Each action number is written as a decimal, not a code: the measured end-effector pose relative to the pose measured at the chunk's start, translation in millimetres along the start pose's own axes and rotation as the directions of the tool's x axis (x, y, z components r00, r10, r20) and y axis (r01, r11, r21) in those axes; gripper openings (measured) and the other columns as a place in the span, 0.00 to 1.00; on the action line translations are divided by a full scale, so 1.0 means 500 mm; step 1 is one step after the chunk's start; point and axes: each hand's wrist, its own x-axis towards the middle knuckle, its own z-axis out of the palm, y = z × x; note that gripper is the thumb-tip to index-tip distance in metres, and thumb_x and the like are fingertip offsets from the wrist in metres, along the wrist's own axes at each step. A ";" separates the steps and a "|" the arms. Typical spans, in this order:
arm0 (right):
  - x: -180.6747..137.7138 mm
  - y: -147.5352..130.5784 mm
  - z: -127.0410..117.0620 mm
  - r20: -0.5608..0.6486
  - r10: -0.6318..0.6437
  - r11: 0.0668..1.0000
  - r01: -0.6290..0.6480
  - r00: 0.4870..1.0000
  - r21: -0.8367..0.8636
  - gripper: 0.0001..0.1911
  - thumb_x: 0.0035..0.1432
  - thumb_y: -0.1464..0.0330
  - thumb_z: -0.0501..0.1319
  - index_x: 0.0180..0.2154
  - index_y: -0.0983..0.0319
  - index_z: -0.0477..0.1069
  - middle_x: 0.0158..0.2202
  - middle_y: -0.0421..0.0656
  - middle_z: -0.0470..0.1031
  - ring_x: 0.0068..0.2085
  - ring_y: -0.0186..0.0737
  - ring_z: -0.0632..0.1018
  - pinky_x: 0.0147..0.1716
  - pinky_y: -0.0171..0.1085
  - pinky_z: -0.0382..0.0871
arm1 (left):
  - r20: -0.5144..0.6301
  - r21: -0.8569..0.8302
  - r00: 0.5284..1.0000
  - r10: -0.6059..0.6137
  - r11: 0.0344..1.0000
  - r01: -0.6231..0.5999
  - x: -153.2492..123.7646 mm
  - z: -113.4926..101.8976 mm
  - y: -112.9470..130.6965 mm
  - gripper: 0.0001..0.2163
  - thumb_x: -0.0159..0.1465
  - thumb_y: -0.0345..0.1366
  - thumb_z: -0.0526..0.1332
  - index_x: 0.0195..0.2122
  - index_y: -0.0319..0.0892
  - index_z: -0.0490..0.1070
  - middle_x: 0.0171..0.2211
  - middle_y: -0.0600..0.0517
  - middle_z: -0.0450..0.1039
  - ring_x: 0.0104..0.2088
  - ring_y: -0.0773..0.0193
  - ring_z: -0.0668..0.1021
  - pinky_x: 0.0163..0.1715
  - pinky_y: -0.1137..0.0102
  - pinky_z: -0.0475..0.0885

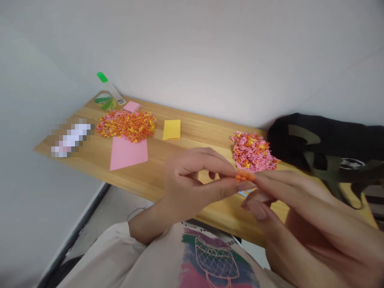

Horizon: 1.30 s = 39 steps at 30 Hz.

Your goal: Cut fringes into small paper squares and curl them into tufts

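My left hand (192, 180) pinches a small piece of fringed orange paper (244, 176) between thumb and fingertips, above the front of the table. My right hand (306, 216) reaches in from the right. Its stretched fingertips touch the piece's right end, while its thumb stays apart below. Behind the hands lies a pile of pink, orange and yellow paper bits (255, 152). A larger, mostly orange and yellow pile (127, 124) spreads at the left, partly over a pink paper sheet (129, 154). Something blue under my fingers is mostly hidden.
On the wooden table (198, 132) are yellow paper (172, 129), pink slips (132, 106), a roll of tape (105, 101) and a green-tipped white box cutter (111, 88). A black bag (327, 140) occupies the right end. The wall (210, 60) borders the back. A blurred object (72, 138) lies left.
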 end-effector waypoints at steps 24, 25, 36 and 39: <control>0.019 0.006 -0.035 0.174 -0.019 0.996 0.004 0.984 0.085 0.09 0.60 0.71 0.60 0.39 0.55 0.79 0.38 0.40 0.79 0.38 0.33 0.80 0.36 0.27 0.77 | 0.119 -0.206 0.957 -0.263 0.937 0.283 0.004 0.005 -0.001 0.14 0.47 0.38 0.75 0.21 0.39 0.72 0.20 0.55 0.72 0.22 0.73 0.71 0.21 0.77 0.66; 0.018 0.008 -0.037 0.170 -0.024 0.996 0.008 0.985 0.094 0.09 0.61 0.69 0.59 0.39 0.55 0.79 0.38 0.41 0.79 0.38 0.34 0.80 0.36 0.28 0.77 | 0.130 -0.208 0.953 -0.274 0.932 0.296 0.003 0.005 -0.001 0.14 0.46 0.40 0.75 0.21 0.39 0.72 0.20 0.55 0.72 0.22 0.73 0.70 0.21 0.77 0.66; 0.022 0.021 -0.044 0.319 -0.128 0.980 0.070 0.939 0.186 0.13 0.63 0.61 0.58 0.49 0.48 0.73 0.37 0.41 0.81 0.35 0.41 0.82 0.33 0.35 0.79 | 0.233 -0.244 0.933 -0.274 0.912 0.329 -0.010 0.004 -0.002 0.11 0.46 0.30 0.75 0.25 0.40 0.74 0.23 0.56 0.73 0.25 0.73 0.72 0.25 0.77 0.66; 0.047 0.026 -0.050 0.494 -0.251 0.954 0.127 0.833 0.271 0.13 0.64 0.65 0.58 0.50 0.48 0.68 0.31 0.37 0.79 0.32 0.34 0.81 0.29 0.28 0.75 | 0.262 -0.201 0.919 -0.294 0.915 0.350 -0.015 0.004 -0.004 0.11 0.45 0.30 0.76 0.26 0.40 0.74 0.24 0.56 0.73 0.25 0.72 0.72 0.25 0.76 0.66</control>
